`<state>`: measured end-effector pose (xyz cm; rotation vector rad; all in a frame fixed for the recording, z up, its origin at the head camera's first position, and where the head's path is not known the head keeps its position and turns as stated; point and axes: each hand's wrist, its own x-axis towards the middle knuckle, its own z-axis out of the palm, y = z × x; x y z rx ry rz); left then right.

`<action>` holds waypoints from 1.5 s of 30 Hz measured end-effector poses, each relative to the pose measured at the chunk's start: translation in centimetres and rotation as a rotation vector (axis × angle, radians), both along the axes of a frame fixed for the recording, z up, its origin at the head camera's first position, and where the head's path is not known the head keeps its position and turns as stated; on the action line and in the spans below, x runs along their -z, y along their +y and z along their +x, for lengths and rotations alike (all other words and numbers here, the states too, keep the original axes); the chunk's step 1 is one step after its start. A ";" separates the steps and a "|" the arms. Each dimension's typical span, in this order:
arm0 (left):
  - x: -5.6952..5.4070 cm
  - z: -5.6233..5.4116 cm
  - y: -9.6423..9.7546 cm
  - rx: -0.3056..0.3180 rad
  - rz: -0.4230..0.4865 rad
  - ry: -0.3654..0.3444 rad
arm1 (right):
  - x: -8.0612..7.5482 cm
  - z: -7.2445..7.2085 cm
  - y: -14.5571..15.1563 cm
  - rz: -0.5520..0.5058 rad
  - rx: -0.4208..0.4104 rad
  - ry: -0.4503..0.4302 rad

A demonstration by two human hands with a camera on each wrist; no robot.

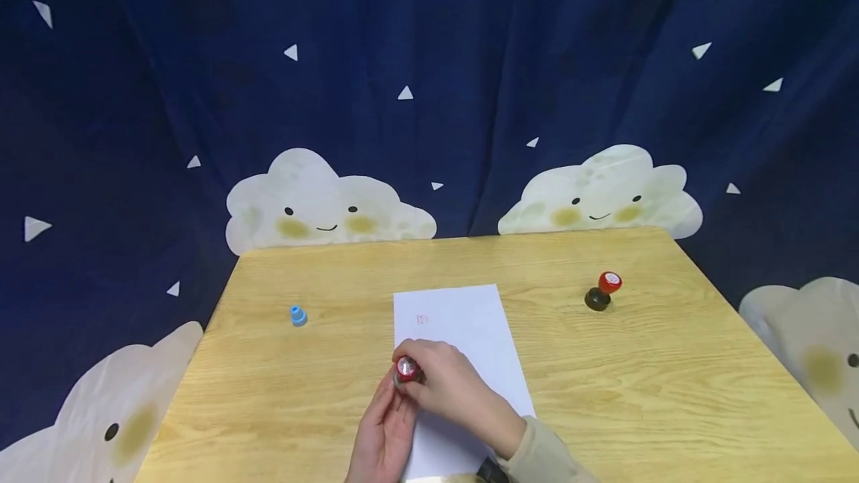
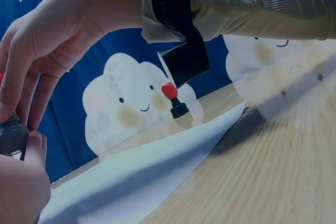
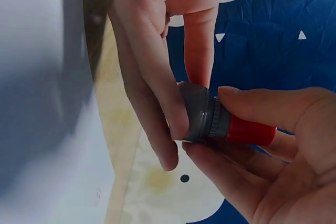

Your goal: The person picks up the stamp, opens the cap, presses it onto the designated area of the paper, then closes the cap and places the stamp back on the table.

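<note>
Both hands meet around a stamp point(image 1: 406, 369) with a red handle, above the white paper point(image 1: 463, 319). My right hand point(image 1: 456, 390) grips its red handle and collar, thumb against the collar in the right wrist view. From below, my left hand point(image 1: 385, 434) pinches the dark grey base point(image 3: 195, 113) between fingers and thumb. In the right wrist view the stamp lies sideways across the picture, red handle point(image 3: 249, 131) to the right. The stamp's underside is hidden. A faint red imprint point(image 1: 422, 319) marks the paper's upper left part.
Another stamp point(image 1: 598, 298), red knob on a black base, stands on the right of the wooden table point(image 1: 624, 371). A small blue stepped piece point(image 1: 298, 315) sits at the left. A dark blue curtain point(image 1: 456, 133) with clouds hangs behind the table.
</note>
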<state>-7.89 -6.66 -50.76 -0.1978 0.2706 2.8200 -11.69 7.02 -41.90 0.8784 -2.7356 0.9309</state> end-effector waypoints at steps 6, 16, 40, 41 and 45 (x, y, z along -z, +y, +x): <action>0.0 0.5 0.0 0.003 0.003 -0.012 | -0.1 0.3 0.2 -0.016 0.002 -0.010; 0.3 0.5 0.1 0.020 0.044 0.101 | -0.6 0.4 0.3 -0.045 -0.004 -0.007; 0.2 0.3 -0.4 0.046 0.005 0.134 | -1.0 0.5 0.5 -0.098 0.033 -0.062; 0.2 0.3 -0.4 0.041 0.002 0.131 | -1.0 0.5 0.4 -0.096 0.036 -0.055; 0.2 0.4 -0.3 0.047 0.024 0.133 | -1.0 0.5 0.4 -0.076 0.039 -0.053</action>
